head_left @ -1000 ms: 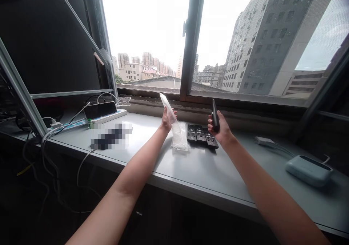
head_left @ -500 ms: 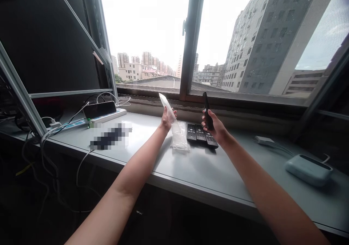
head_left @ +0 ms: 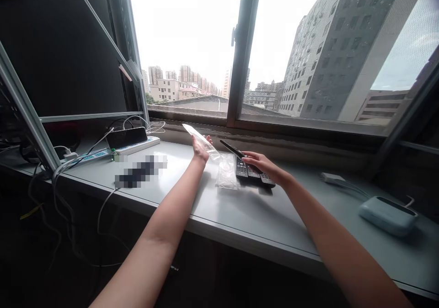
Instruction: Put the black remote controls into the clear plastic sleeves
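Observation:
My left hand (head_left: 200,150) holds a clear plastic bag (head_left: 194,133) above the table, its far end pointing up and to the left. In my right hand (head_left: 260,164) is a black remote control (head_left: 230,147), tilted with its far end toward the bag; the two look apart. Below the right hand, several black remote controls (head_left: 242,171) lie side by side with their buttons up, partly covered by the hand. More clear plastic bags (head_left: 227,175) lie flat on the table just left of these remotes, between my hands.
On the left are a phone (head_left: 126,136) leaning by a white power strip (head_left: 139,146), loose cables (head_left: 101,207) and a blurred-out dark object (head_left: 139,173). At the right sit a white adapter (head_left: 332,177) and a pale blue device (head_left: 388,214). A window (head_left: 236,61) rises behind the table (head_left: 240,216).
My right hand has turned the remote control from upright to a leftward slant and lowered it. My left hand has moved slightly left, and the bag leans further left.

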### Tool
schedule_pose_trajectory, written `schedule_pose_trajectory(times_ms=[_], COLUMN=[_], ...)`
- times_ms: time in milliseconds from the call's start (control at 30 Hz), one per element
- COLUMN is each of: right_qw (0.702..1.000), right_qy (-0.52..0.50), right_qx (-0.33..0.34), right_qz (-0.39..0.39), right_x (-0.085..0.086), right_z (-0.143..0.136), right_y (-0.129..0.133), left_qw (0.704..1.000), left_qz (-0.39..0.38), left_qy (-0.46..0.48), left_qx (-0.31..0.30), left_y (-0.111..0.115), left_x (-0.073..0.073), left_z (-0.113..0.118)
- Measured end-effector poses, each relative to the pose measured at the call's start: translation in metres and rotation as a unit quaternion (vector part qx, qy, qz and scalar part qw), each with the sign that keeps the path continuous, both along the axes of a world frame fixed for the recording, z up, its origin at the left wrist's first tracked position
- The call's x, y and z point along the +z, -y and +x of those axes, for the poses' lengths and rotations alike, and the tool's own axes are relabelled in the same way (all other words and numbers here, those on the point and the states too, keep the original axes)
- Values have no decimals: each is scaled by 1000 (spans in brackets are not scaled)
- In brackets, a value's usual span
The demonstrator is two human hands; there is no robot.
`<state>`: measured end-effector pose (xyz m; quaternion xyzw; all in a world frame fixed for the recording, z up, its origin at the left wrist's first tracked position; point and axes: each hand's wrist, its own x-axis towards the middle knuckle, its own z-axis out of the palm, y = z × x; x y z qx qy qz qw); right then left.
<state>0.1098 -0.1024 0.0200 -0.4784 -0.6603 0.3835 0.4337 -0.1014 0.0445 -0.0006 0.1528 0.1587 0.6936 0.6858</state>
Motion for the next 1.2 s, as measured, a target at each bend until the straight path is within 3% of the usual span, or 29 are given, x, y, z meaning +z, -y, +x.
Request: schedule_pose_trajectory(times_ms=[300,633,967,1200], right_qw=[996,992,991,992], right_qy=[90,125,131,124], right_qx=[2,10,8,-1], right_qz=[-18,-6,1,19], right_x=[-4,-9,-16,-16], right_z=[3,6,9,6], right_y=[-7,-11,-16,-16], left_qw=[996,999,998,999], left_qz=[-64,-22,-14,-39], left_qy=[28,29,26,4], left_qx=[53,19,48,17], left_y=[-11,-8,-3,-3], left_x=[-6,-2,-1,0], left_z=[-12,-7,-10,-1])
